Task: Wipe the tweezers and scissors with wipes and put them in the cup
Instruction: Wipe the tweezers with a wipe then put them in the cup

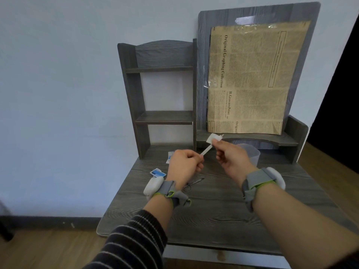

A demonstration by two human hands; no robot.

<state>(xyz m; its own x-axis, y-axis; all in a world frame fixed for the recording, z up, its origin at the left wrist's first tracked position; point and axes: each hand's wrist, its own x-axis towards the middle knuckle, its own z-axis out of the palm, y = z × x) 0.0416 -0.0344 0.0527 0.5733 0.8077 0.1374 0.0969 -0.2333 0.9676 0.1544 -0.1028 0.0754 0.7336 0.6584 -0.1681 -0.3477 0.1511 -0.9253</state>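
Head view: both hands are raised above the dark wood-grain bench [213, 210]. The left hand [184, 167] has its grip clenched on one end of a slim pale strip that reads as the tweezers [206, 150], angled up and to the right. The right hand [231, 158] pinches a small white wipe [213, 138] around the upper end of the tweezers, thumb and fingers closed on it. Both wrists carry grey strapped bands with white pods.

The scissors [192, 184] lie flat on the bench just behind the left wrist, partly hidden by it, handles toward the camera and untouched. The translucent cup [250, 154] stands on the bench beyond the right hand, near the shelf unit [159, 117]; I cannot tell whether anything is in it. Two torn wipe sachets [158, 172] with blue print lie to the left of the left hand.

By my reading, the step in hand is wiping the tweezers, the first of the two tools; nothing appears to have gone into the cup yet. The next move calls for drawing the wipe along the tweezers' length while the left grip holds firm, then lowering them upright into the cup without tipping it, and afterwards picking up the scissors.
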